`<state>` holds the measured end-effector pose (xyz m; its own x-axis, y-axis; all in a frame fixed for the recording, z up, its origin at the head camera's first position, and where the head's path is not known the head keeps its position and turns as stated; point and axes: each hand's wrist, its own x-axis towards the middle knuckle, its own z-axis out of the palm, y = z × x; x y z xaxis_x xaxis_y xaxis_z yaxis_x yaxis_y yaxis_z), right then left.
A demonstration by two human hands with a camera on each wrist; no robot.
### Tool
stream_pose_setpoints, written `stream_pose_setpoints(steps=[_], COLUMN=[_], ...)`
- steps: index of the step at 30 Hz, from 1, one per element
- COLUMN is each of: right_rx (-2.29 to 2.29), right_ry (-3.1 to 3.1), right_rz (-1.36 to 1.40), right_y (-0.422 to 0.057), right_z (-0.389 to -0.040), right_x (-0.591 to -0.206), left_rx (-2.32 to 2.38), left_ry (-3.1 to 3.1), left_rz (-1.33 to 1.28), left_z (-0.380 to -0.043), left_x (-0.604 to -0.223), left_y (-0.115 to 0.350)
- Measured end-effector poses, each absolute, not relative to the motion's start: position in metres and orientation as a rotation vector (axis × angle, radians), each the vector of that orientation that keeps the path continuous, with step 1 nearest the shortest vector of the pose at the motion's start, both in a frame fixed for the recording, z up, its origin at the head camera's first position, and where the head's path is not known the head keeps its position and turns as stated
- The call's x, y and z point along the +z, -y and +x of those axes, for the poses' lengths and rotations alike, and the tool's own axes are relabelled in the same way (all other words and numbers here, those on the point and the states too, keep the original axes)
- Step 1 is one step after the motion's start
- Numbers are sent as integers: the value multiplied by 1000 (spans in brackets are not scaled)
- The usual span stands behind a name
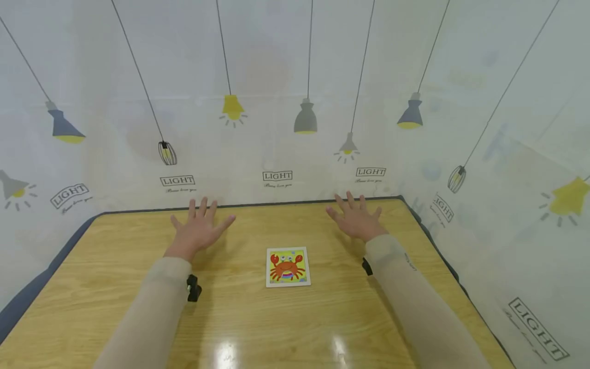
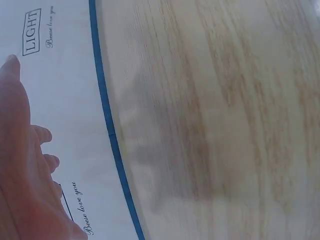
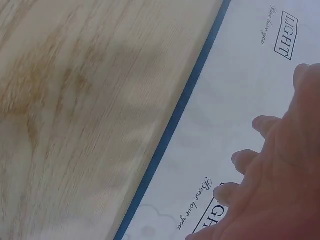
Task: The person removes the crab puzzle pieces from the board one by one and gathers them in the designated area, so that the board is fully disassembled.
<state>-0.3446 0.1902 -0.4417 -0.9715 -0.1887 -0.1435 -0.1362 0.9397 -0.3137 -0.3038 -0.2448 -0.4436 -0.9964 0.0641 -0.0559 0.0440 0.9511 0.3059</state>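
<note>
A square crab picture [image 1: 287, 267] with a white border lies flat on the wooden table, between the two forearms in the head view. Left of it and farther back, my left hand [image 1: 198, 230] is held out over the table, fingers spread and holding nothing. On the other side my right hand [image 1: 357, 219] reaches out the same way, fingers fanned apart and nothing in it. Both wrist views show the hands over the far edge, with shadows on the wood and the crab picture out of view.
The wooden table [image 1: 244, 328] has a dark blue edge strip [image 2: 111, 131] along its far side. Behind it and at both sides stands a pale wall covering [image 1: 272, 61] printed with hanging lamps and the word LIGHT. Small black devices sit under both wrists.
</note>
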Motion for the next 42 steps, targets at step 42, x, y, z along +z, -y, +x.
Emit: stream_pose_setpoints(steps=[42], right_rx=[-1010], right_ry=[-2723], right_rz=[-268], right_y=[-108], right_z=[-268], right_x=[-475], left_rx=[589], left_ry=[-2880], left_rz=[259], left_z=[-245], left_x=[-457], left_y=[141])
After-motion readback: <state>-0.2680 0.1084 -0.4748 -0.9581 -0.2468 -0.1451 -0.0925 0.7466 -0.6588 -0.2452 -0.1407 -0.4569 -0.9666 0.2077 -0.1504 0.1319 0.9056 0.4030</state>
